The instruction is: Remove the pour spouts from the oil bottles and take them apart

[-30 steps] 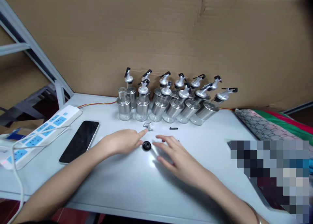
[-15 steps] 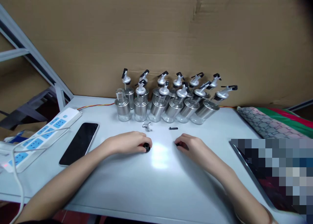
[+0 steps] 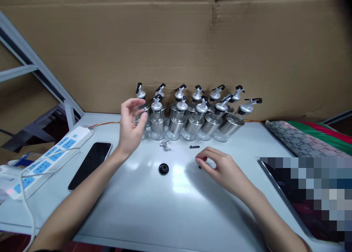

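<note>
My left hand (image 3: 132, 125) is raised with fingers apart, in front of a glass bottle (image 3: 144, 134) at the left end of the front row; it hides most of that bottle. Low over the table, my right hand (image 3: 216, 164) has its fingertips pressed together, and no object shows between them. A tiny black piece (image 3: 200, 167) lies on the table just under those fingers. Between the hands rests a round black stopper (image 3: 163, 168). Behind it are a silver pourer top (image 3: 165, 145) and a small black lever (image 3: 194, 147).
Two rows of steel-sleeved glass bottles (image 3: 176, 126) with pourers stand at the back, before a cardboard wall (image 3: 110, 54). A phone (image 3: 90, 164) and a white power strip (image 3: 52, 156) with cable lie left. A dark, partly blurred-out flat object (image 3: 286, 193) lies right.
My left hand has let go of the black stopper and moved up and left to the bottle. My right hand has lifted slightly, with the tiny black piece now on the table.
</note>
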The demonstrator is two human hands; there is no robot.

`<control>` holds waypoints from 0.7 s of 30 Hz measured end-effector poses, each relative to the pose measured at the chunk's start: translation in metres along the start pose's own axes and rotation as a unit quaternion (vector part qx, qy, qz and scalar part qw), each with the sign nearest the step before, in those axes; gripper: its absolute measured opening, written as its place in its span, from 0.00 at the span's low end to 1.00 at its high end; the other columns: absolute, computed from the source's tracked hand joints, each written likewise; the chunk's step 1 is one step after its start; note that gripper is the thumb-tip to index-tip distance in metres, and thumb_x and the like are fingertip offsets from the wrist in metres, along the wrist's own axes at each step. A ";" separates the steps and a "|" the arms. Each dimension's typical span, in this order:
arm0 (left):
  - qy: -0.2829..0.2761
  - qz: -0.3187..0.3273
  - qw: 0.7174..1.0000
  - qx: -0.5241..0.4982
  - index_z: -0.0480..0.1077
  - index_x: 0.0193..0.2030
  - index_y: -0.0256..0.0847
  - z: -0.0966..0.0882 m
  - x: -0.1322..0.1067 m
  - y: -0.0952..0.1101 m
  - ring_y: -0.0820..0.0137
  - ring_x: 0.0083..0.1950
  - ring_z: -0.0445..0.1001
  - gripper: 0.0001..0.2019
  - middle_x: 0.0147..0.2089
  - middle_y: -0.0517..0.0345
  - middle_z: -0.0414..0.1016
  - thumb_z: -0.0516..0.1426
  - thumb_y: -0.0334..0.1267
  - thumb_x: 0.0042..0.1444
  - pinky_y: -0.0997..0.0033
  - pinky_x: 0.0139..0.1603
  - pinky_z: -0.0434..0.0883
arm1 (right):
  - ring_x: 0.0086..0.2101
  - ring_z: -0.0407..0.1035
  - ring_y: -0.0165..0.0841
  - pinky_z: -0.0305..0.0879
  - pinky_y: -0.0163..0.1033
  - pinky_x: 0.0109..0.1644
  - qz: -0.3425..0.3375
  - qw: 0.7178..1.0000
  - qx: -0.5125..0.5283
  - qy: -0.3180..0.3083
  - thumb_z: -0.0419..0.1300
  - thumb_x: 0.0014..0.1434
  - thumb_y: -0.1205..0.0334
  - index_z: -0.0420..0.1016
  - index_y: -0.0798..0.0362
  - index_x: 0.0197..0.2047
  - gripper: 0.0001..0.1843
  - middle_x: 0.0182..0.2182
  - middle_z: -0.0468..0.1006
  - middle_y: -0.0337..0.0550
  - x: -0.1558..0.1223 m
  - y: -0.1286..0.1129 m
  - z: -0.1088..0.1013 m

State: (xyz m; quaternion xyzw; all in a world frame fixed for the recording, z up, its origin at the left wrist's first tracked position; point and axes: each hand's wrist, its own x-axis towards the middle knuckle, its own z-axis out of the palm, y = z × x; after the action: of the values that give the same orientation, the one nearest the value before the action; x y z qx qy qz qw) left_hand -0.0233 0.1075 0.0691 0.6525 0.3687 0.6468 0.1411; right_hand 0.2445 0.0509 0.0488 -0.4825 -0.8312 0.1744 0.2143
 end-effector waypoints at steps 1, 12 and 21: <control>-0.023 -0.022 0.999 -0.004 0.56 0.56 0.47 0.003 0.001 -0.005 0.63 0.62 0.64 0.19 0.58 0.50 0.63 0.56 0.39 0.60 0.60 0.61 0.64 | 0.32 0.71 0.34 0.65 0.35 0.29 -0.015 1.000 0.012 0.015 0.52 0.63 0.63 0.73 0.53 0.33 0.11 0.31 0.76 0.45 0.000 -0.003 0.000; -0.090 -0.081 0.992 0.015 0.55 0.57 0.40 0.039 -0.003 -0.033 0.58 0.57 0.68 0.18 0.56 0.43 0.67 0.50 0.38 0.62 0.49 0.61 0.62 | 0.30 0.70 0.31 0.66 0.37 0.35 -0.225 0.964 0.037 0.138 0.55 0.61 0.72 0.71 0.54 0.37 0.06 0.29 0.76 0.43 0.004 -0.021 0.007; -0.071 0.053 0.990 0.114 0.54 0.59 0.45 0.015 -0.001 0.049 0.60 0.51 0.71 0.20 0.53 0.47 0.69 0.51 0.47 0.64 0.55 0.53 0.68 | 0.27 0.66 0.29 0.63 0.37 0.31 -0.236 0.931 0.111 0.255 0.55 0.59 0.72 0.64 0.52 0.32 0.07 0.25 0.71 0.39 0.018 -0.063 -0.024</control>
State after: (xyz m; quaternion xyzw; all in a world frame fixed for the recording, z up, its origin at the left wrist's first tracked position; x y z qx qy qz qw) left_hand 0.0059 0.0776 0.0989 0.7271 0.3940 0.5593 0.0570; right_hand 0.2033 0.0383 0.1042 -0.2743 -0.8137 0.0806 0.5061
